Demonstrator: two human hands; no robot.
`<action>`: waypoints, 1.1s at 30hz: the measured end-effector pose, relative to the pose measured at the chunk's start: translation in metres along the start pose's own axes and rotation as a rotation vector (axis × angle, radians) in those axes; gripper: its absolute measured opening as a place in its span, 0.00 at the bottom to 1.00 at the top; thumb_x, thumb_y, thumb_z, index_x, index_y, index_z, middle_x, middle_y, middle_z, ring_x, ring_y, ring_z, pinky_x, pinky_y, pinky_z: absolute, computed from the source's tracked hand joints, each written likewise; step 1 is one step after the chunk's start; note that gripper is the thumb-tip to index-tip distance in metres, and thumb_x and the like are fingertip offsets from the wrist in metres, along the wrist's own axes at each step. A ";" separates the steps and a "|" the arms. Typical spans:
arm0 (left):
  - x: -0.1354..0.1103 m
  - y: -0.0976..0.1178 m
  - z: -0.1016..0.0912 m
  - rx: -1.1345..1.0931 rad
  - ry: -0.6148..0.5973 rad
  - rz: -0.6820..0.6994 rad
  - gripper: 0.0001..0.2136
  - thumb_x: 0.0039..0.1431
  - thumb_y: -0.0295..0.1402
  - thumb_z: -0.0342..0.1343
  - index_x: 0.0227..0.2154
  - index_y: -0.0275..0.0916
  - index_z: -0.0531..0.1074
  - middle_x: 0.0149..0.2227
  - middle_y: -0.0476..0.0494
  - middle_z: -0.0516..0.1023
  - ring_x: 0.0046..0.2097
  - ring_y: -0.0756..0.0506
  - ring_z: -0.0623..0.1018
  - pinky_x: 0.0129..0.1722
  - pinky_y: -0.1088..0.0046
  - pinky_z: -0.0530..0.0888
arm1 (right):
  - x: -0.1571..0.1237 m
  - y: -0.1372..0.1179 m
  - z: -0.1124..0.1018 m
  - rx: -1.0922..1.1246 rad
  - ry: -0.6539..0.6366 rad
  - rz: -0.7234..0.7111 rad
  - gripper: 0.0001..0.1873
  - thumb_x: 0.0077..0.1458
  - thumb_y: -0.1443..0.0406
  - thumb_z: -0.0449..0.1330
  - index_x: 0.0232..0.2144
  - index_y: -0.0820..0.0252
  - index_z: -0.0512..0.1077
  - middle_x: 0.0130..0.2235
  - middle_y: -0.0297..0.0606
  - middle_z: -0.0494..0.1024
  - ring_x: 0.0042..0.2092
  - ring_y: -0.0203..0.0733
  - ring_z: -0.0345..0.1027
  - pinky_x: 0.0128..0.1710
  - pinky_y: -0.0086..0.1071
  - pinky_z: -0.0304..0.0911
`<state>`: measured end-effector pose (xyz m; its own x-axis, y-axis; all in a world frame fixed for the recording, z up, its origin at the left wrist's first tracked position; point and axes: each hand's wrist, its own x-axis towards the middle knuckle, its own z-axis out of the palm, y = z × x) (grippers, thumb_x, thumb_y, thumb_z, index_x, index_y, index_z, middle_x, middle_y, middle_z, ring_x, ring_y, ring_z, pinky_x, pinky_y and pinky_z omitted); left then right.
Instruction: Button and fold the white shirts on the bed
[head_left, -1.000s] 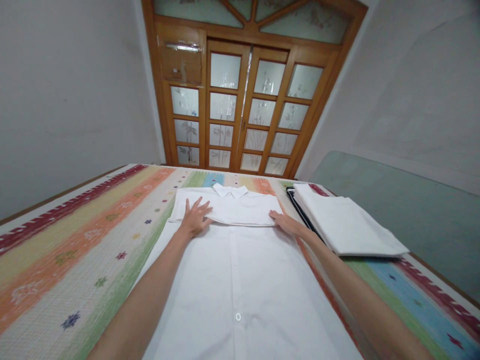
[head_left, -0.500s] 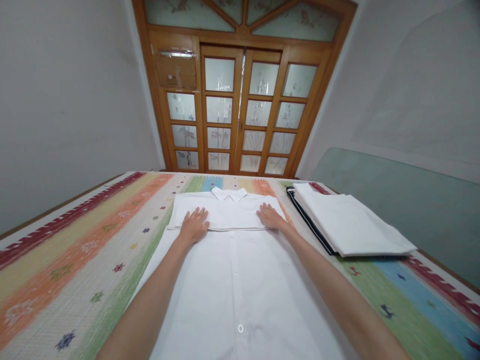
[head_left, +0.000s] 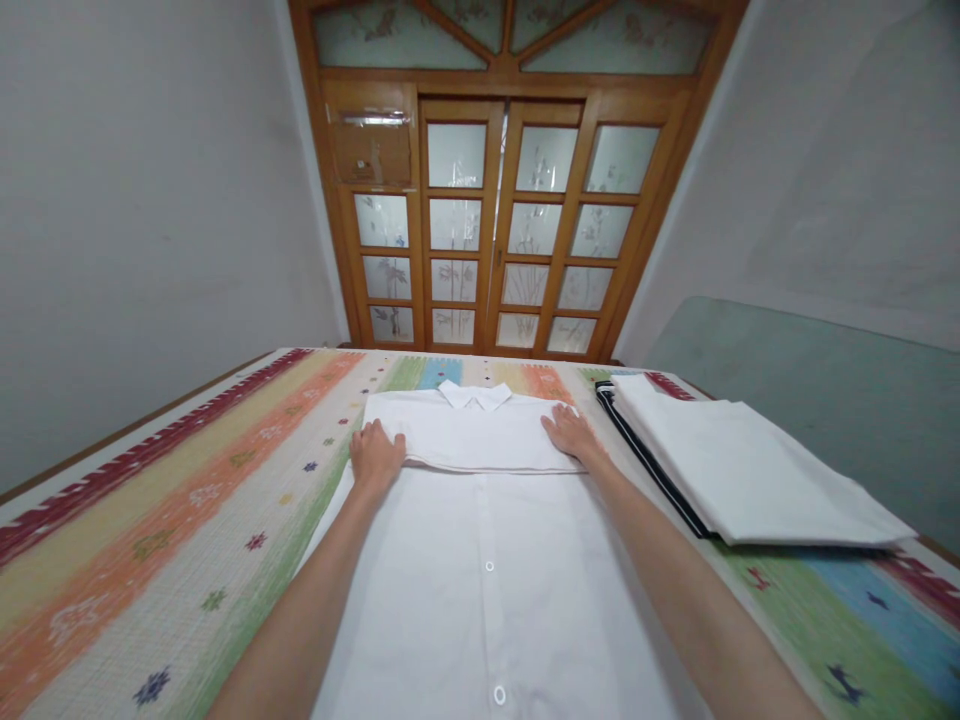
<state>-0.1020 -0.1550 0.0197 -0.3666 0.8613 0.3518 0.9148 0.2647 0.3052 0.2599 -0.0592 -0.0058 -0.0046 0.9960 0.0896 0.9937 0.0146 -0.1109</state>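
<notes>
A white button-up shirt (head_left: pixel 491 600) lies front side up, with its pointed collar (head_left: pixel 474 396) at the far end. Across its upper part, just below the collar, lies a flat folded band of white cloth (head_left: pixel 472 440). My left hand (head_left: pixel 377 455) is at the band's left side, fingers curled at the edge and thumb on top. At the right side, my right hand (head_left: pixel 570 433) bends its fingers over the edge, thumb inward. The fingertips are partly hidden against the cloth.
A folded stack of white cloth (head_left: pixel 765 470) with a black-and-white striped edge (head_left: pixel 660 470) lies on the right. Beneath everything is a multicoloured striped cover (head_left: pixel 225 520). A pale green panel (head_left: pixel 817 390) stands along the right side; wooden glazed doors (head_left: pixel 491 230) are beyond.
Both hands have slid outward to the sides of the folded band, the left one further. Their fingers have gone from flat to curled. The view has shifted slightly left.
</notes>
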 end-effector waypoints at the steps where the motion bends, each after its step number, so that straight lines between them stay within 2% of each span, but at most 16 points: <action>1: 0.001 -0.001 -0.001 -0.002 0.006 -0.011 0.22 0.56 0.38 0.45 0.49 0.28 0.68 0.48 0.28 0.76 0.53 0.33 0.72 0.52 0.58 0.66 | 0.001 0.000 0.000 0.009 0.012 0.021 0.32 0.65 0.56 0.38 0.63 0.74 0.53 0.66 0.56 0.51 0.67 0.51 0.41 0.64 0.46 0.39; 4: 0.009 -0.008 -0.002 -0.028 0.010 -0.049 0.23 0.55 0.38 0.45 0.49 0.28 0.68 0.47 0.27 0.76 0.53 0.34 0.72 0.51 0.59 0.66 | 0.003 0.000 0.001 0.031 0.034 0.100 0.34 0.64 0.55 0.38 0.62 0.77 0.55 0.65 0.56 0.54 0.67 0.55 0.41 0.63 0.48 0.41; 8: 0.021 -0.020 -0.006 -0.097 -0.053 -0.157 0.24 0.53 0.38 0.49 0.51 0.29 0.66 0.47 0.26 0.76 0.50 0.34 0.75 0.47 0.59 0.69 | 0.002 -0.001 0.004 0.058 0.070 0.167 0.34 0.63 0.54 0.40 0.62 0.74 0.56 0.65 0.55 0.54 0.67 0.57 0.41 0.62 0.52 0.41; 10: 0.025 -0.024 -0.008 -0.133 -0.096 -0.214 0.23 0.53 0.38 0.50 0.50 0.30 0.66 0.45 0.27 0.77 0.48 0.33 0.76 0.44 0.60 0.71 | 0.001 -0.002 0.005 0.082 0.090 0.198 0.36 0.62 0.53 0.40 0.63 0.75 0.54 0.65 0.57 0.53 0.67 0.58 0.40 0.62 0.53 0.40; 13: 0.026 -0.027 -0.009 -0.168 -0.127 -0.220 0.21 0.53 0.35 0.51 0.50 0.33 0.66 0.41 0.31 0.79 0.47 0.34 0.77 0.43 0.60 0.71 | -0.001 -0.003 0.006 0.121 0.118 0.275 0.39 0.61 0.52 0.42 0.63 0.80 0.51 0.65 0.62 0.51 0.67 0.59 0.39 0.63 0.53 0.37; 17: 0.024 -0.027 -0.008 -0.212 -0.035 -0.123 0.18 0.53 0.29 0.48 0.49 0.37 0.67 0.36 0.39 0.79 0.44 0.39 0.77 0.45 0.63 0.70 | -0.003 -0.004 0.006 0.159 0.121 0.383 0.44 0.59 0.50 0.42 0.63 0.86 0.47 0.65 0.67 0.48 0.67 0.61 0.35 0.64 0.52 0.33; 20: 0.024 -0.027 -0.009 -0.248 0.063 -0.090 0.15 0.55 0.30 0.48 0.45 0.38 0.70 0.35 0.42 0.77 0.41 0.41 0.77 0.45 0.64 0.71 | -0.003 -0.004 0.007 0.193 0.149 0.382 0.45 0.58 0.50 0.43 0.63 0.86 0.46 0.65 0.68 0.47 0.67 0.62 0.35 0.63 0.55 0.32; 25: 0.022 -0.027 -0.015 -0.180 0.084 -0.076 0.11 0.55 0.27 0.49 0.40 0.38 0.73 0.38 0.40 0.73 0.41 0.42 0.75 0.44 0.64 0.71 | -0.006 -0.006 0.006 0.146 0.189 0.388 0.42 0.59 0.51 0.43 0.62 0.85 0.50 0.64 0.67 0.50 0.67 0.62 0.38 0.63 0.53 0.36; 27: 0.017 -0.023 -0.017 -0.124 0.089 -0.047 0.13 0.54 0.23 0.48 0.40 0.37 0.73 0.42 0.37 0.72 0.42 0.40 0.75 0.43 0.62 0.71 | -0.007 -0.007 0.003 0.072 0.191 0.319 0.39 0.61 0.53 0.43 0.61 0.84 0.54 0.64 0.66 0.52 0.66 0.63 0.41 0.62 0.52 0.39; 29: 0.011 -0.014 -0.018 -0.075 0.122 0.015 0.16 0.53 0.21 0.46 0.43 0.37 0.72 0.46 0.34 0.70 0.47 0.38 0.73 0.45 0.59 0.70 | -0.007 -0.008 -0.002 0.007 0.187 0.167 0.31 0.62 0.58 0.43 0.58 0.79 0.60 0.62 0.62 0.58 0.64 0.59 0.47 0.62 0.49 0.43; 31: 0.003 -0.002 -0.016 -0.059 0.153 0.129 0.18 0.54 0.20 0.45 0.45 0.37 0.72 0.49 0.34 0.70 0.51 0.37 0.70 0.50 0.58 0.67 | -0.006 -0.008 -0.007 -0.024 0.169 0.008 0.25 0.62 0.64 0.43 0.54 0.73 0.66 0.58 0.56 0.66 0.61 0.52 0.54 0.60 0.42 0.47; 33: -0.004 0.011 -0.010 -0.063 0.132 0.274 0.16 0.57 0.24 0.45 0.46 0.37 0.72 0.50 0.35 0.71 0.52 0.38 0.70 0.52 0.59 0.66 | -0.004 -0.006 -0.011 -0.030 0.156 -0.071 0.21 0.61 0.66 0.44 0.51 0.68 0.69 0.54 0.51 0.71 0.58 0.47 0.59 0.59 0.36 0.50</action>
<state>-0.0925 -0.1596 0.0305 -0.1303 0.8321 0.5391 0.9718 -0.0005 0.2358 0.2549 -0.0641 0.0051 -0.0601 0.9667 0.2487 0.9944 0.0796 -0.0693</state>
